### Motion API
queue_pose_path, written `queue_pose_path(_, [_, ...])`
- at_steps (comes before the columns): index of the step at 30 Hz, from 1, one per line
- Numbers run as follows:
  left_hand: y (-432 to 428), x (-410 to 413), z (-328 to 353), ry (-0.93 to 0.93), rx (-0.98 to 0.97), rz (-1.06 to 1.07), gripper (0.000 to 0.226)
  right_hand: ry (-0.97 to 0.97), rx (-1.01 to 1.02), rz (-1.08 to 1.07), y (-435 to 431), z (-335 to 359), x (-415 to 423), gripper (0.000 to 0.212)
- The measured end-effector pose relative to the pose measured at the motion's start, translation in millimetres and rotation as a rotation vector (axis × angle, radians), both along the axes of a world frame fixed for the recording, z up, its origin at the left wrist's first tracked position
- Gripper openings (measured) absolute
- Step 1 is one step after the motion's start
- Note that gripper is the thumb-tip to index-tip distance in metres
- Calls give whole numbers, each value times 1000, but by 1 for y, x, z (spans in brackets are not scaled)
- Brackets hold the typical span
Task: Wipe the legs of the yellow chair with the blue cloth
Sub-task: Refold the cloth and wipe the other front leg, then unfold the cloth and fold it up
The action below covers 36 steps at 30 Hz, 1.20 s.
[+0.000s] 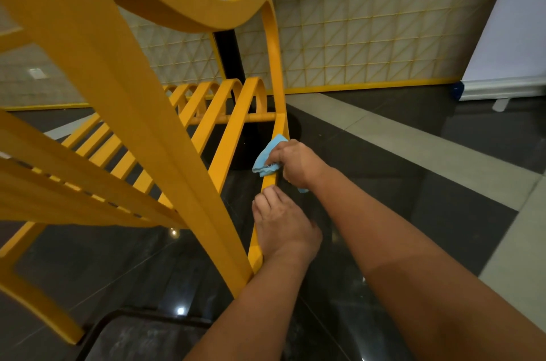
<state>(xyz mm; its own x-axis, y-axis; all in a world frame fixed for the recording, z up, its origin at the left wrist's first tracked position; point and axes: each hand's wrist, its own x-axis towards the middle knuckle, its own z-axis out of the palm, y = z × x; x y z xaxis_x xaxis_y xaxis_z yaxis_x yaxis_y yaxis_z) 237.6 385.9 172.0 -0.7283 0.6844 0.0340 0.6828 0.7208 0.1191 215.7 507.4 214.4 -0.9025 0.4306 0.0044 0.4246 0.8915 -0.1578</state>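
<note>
The yellow chair [124, 112] is tipped over and fills the left half of the view, its slatted seat and curved bars pointing away from me. One thin curved yellow leg [273, 65] runs down the middle. My right hand [298, 164] presses the blue cloth [267, 158] around that leg, about halfway along it. Part of the cloth pokes out under my wrist. My left hand [283, 227] grips the same leg just below the cloth, fingers wrapped over the bar.
Dark glossy floor tiles [369, 183] lie under the chair, with a pale tile strip [443, 154] to the right. A patterned wall panel with yellow trim [369, 21] stands behind. A white roll-up banner base [499, 89] sits at the far right.
</note>
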Motion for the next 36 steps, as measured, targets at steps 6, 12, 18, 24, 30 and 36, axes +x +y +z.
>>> queue_pose_path(6, [-4, -1, -1, 24, -25, -16, 92, -48, -28, -31, -4, 1, 4, 56])
queue_pose_path(12, [-4, 0, 3, -20, 24, -6, 80, 283, -241, -215, 4, -13, 5, 47])
queue_pose_path(18, [-8, 1, 7, -186, 241, 38, 64, 858, -449, -227, -25, -13, 58, 32])
queue_pose_path(24, [-19, 11, 33, -525, 673, -144, 57, 1025, -856, -292, -48, 2, 92, 25])
queue_pose_path(30, [-31, 31, 72, -699, 916, -306, 54, 1178, -1036, -259, -68, 24, 115, 24])
queue_pose_path(36, [-48, 45, 96, -934, 1084, -315, 29, 1246, -1132, -178, -97, 44, 139, 24])
